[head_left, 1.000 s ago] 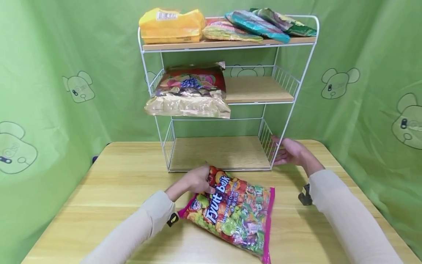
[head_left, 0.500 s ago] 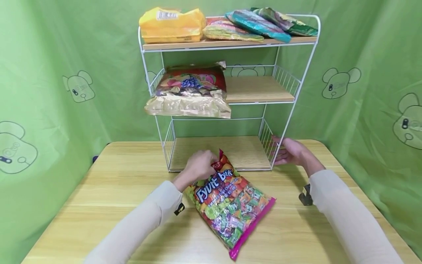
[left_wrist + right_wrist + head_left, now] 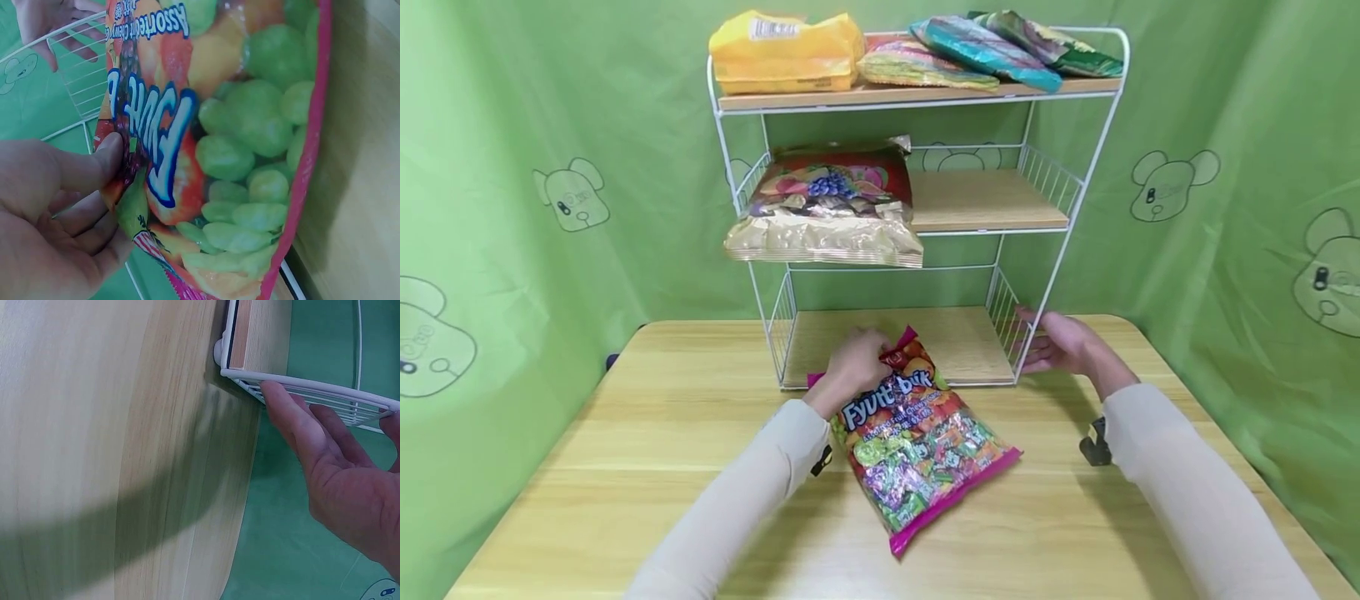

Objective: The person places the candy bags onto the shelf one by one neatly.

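A bag of fruit chewy candy with pink end seams slants across the front of the bottom shelf, its lower end over the table. My left hand pinches the bag's upper end; the left wrist view shows the thumb on the printed face and the fingers folded behind. Beside the rack's lower right side, my right hand rests against the white wire side panel. Its fingers are fairly straight, with the fingertips right at the wire.
On the middle shelf, a gold and dark red candy bag overhangs the front edge at left. The top shelf bears a yellow bag, a teal packet and other packets. A green curtain encloses the wooden table.
My left hand has lifted the candy bag's upper end and carried it back over the bottom shelf's front edge, while the bag turned. The right hand has stayed at the rack's side.
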Motion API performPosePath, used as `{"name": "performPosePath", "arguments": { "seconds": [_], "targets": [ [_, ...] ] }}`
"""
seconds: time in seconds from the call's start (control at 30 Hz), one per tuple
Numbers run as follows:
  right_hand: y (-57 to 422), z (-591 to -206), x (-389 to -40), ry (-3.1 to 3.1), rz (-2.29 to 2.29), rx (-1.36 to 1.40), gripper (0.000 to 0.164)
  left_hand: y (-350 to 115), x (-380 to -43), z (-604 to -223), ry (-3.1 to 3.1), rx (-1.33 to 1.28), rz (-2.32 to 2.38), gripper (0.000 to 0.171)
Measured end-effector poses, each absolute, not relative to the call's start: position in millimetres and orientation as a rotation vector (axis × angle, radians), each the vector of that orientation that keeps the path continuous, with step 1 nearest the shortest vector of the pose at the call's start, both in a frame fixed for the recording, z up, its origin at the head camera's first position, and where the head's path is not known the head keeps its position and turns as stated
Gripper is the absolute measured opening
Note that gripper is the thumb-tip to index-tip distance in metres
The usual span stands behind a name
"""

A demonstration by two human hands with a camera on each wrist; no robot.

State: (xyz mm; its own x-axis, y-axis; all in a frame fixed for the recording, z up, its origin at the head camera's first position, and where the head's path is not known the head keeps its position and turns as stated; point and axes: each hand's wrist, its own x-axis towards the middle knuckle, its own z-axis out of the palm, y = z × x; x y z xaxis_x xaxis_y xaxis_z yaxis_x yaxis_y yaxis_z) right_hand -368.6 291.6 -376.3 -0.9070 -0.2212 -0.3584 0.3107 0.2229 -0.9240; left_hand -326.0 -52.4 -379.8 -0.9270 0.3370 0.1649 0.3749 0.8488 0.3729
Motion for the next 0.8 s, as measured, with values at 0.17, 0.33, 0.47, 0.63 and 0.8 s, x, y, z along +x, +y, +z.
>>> {"name": "performPosePath", "arguments": {
  "seconds": [0.17,0.33,0.47,0.63,0.8],
  "targets": [
    [292.4,-376.4,-368.8,2.089,-1.723,0.070,0.080,-57.5,-327.1,-383.1,-2.933,-0.589,-0.671,0.020],
    [290.9,-376.2,-369.2,2.085,-1.721,0.065,0.078,-66.1,-320.6,-379.5,-2.959,-0.548,-0.671,0.037],
    [291.9,-374.1,-369.1,2.092,-1.726,0.059,0.074,-78.2,-313.6,-369.3,-2.934,-0.501,-0.687,0.039],
    [293.6,-372.3,-368.6,2.110,-1.707,0.050,0.072,-102.0,-302.8,-361.2,-2.982,-0.520,-0.763,0.019],
    [293.7,-373.9,-368.9,2.105,-1.694,0.041,0.076,-125.9,-289.2,-368.6,-3.288,-0.631,-0.704,0.047]
  ]
}}
